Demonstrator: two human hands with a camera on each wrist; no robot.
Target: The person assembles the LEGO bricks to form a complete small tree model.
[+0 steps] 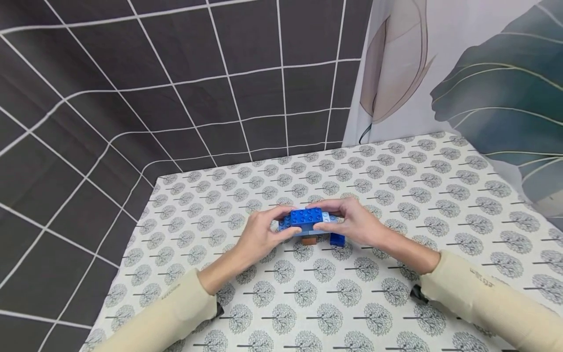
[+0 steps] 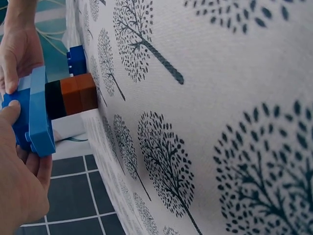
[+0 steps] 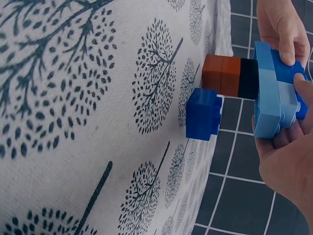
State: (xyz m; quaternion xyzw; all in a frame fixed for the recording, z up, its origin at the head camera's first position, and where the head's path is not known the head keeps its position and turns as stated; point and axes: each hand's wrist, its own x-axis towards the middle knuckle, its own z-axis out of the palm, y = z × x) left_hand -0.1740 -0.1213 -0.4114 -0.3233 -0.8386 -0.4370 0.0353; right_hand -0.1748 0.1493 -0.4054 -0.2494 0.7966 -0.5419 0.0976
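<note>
Over the middle of the table, a stack of toy building bricks stands on a brown brick (image 1: 309, 241) base. Above the brown comes a black brick (image 3: 248, 78), then light blue bricks (image 2: 41, 120), and dark blue bricks with studs on top. My left hand (image 1: 259, 230) pinches the top dark blue brick (image 1: 306, 215) from the left, thumb in front and fingers behind. From the right, my right hand (image 1: 358, 222) grips the same brick, its thumb on the near side. A separate blue brick (image 3: 201, 113) stands on the table beside the base, apart from both hands.
A white cloth with a tree print (image 1: 281, 313) covers the table. Behind and to the left hangs a dark curtain with a white grid (image 1: 259, 93). A pale curtain with large leaves (image 1: 497, 98) hangs at the right.
</note>
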